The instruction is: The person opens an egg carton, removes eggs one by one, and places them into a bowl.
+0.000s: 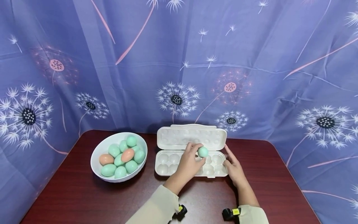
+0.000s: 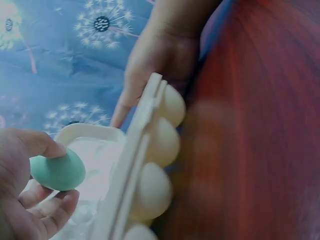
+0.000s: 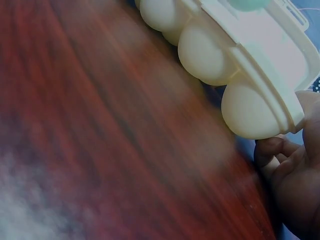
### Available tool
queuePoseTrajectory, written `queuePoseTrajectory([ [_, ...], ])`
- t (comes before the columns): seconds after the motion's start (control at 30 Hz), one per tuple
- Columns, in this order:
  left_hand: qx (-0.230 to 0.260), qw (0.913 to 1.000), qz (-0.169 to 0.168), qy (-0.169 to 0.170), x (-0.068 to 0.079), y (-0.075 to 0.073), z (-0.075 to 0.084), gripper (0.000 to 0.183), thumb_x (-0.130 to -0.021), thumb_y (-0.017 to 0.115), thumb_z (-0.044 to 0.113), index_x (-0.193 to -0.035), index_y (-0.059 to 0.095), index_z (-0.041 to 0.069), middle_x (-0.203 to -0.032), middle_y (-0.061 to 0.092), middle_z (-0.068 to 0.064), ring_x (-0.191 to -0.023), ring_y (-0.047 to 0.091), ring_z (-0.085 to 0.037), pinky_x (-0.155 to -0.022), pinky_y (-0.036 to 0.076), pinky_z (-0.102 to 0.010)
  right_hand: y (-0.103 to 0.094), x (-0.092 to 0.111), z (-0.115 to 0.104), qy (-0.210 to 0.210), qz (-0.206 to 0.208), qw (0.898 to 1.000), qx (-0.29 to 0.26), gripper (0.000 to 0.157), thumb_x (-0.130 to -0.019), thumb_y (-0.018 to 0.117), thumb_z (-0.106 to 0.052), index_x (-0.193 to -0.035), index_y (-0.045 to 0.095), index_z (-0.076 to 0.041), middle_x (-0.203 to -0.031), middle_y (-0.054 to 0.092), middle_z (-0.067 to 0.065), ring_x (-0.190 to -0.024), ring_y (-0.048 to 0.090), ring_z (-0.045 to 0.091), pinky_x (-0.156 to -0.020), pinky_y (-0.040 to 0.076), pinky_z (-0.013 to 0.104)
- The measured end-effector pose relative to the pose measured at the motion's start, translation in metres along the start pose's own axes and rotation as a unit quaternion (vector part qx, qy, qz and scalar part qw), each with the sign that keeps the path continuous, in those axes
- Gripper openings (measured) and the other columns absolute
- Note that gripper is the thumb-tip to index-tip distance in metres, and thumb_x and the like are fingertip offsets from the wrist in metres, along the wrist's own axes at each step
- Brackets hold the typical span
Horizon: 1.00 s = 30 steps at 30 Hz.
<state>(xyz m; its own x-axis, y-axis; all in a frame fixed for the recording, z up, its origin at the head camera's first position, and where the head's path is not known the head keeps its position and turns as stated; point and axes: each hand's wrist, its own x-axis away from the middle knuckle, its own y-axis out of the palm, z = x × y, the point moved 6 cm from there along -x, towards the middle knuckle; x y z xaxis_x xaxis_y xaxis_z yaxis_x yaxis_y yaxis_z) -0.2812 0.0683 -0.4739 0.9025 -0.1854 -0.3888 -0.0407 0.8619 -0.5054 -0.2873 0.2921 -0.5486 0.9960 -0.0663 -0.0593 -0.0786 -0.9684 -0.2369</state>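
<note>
A pale green egg [image 1: 203, 151] is pinched between the thumb and fingers of my left hand [image 1: 188, 161], above the open egg carton [image 1: 163, 169]. The left wrist view shows the same egg [image 2: 60, 171] with the thumb on one side and fingers on the other. My right hand [image 1: 235, 171] grips the carton's right end, its thumb at the rim and one finger reaching along the side toward the raised lid [image 1: 193, 137]. In the right wrist view, curled fingers [image 3: 272, 150] sit under the end cup. The cups that show are bare; my left hand hides some middle ones.
Left of the carton stands a white bowl [image 1: 94, 161] with several green eggs [image 1: 108, 170] and two orange-brown eggs [image 1: 127, 155]. Everything rests on a dark red wooden table [image 1: 126, 199]. A blue dandelion-patterned cloth [image 1: 134, 87] hangs behind the table.
</note>
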Motion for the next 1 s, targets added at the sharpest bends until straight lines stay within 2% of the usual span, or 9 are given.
queuePoseTrajectory([
  [0.27,0.001,0.9997,0.025,-0.007,0.002,-0.034,0.001,0.046,-0.082,0.078,0.012,-0.125,0.063,0.012,-0.121,0.057,-0.006,-0.089,0.063,-0.016,-0.078,0.054,-0.022,-0.002,0.0,-0.003,0.004,0.003,1.0,-0.001,0.074,-0.095,0.042,0.009,-0.161,0.029,-0.023,-0.115,0.056,0.013,-0.08,0.055,0.006,-0.066,0.05,0.021],
  [0.47,-0.02,0.9982,0.056,0.007,0.0,-0.063,0.003,0.047,-0.081,0.079,0.011,-0.125,0.063,0.013,-0.122,0.059,-0.006,-0.093,0.065,-0.018,-0.079,0.056,-0.026,-0.004,0.0,-0.006,0.026,0.001,1.0,-0.005,0.073,-0.096,0.042,0.009,-0.161,0.027,-0.02,-0.121,0.053,0.019,-0.083,0.056,0.008,-0.068,0.051,0.021],
  [0.6,-0.032,0.9958,0.084,0.017,-0.003,-0.081,0.003,0.047,-0.08,0.08,0.01,-0.124,0.064,0.013,-0.122,0.06,-0.007,-0.094,0.065,-0.019,-0.077,0.055,-0.026,-0.003,0.001,-0.008,0.028,-0.002,1.0,-0.008,0.073,-0.096,0.042,0.01,-0.161,0.026,-0.018,-0.12,0.054,0.018,-0.082,0.056,0.008,-0.067,0.052,0.022],
  [0.7,-0.035,0.994,0.102,0.02,-0.004,-0.096,0.003,0.047,-0.08,0.08,0.009,-0.124,0.065,0.01,-0.123,0.061,-0.009,-0.096,0.066,-0.022,-0.077,0.056,-0.029,-0.002,0.0,-0.003,0.021,-0.002,1.0,-0.007,0.074,-0.096,0.042,0.009,-0.161,0.027,-0.022,-0.119,0.055,0.015,-0.082,0.056,0.006,-0.067,0.052,0.021],
  [0.87,-0.032,0.9931,0.112,0.018,-0.002,-0.119,0.001,0.047,-0.082,0.079,0.008,-0.126,0.065,0.012,-0.125,0.059,-0.009,-0.101,0.066,-0.025,-0.079,0.059,-0.04,-0.001,-0.001,0.0,0.01,0.001,1.0,-0.002,0.073,-0.096,0.042,0.008,-0.161,0.029,-0.024,-0.114,0.055,0.009,-0.082,0.057,0.006,-0.066,0.052,0.021],
  [1.0,-0.034,0.9927,0.115,0.01,0.002,-0.133,-0.002,0.046,-0.084,0.077,0.01,-0.128,0.064,0.013,-0.127,0.057,-0.009,-0.104,0.064,-0.024,-0.079,0.058,-0.04,0.0,-0.001,0.001,0.011,0.001,1.0,0.001,0.073,-0.096,0.043,0.006,-0.16,0.03,-0.026,-0.113,0.056,0.007,-0.083,0.057,0.006,-0.067,0.053,0.021],
])
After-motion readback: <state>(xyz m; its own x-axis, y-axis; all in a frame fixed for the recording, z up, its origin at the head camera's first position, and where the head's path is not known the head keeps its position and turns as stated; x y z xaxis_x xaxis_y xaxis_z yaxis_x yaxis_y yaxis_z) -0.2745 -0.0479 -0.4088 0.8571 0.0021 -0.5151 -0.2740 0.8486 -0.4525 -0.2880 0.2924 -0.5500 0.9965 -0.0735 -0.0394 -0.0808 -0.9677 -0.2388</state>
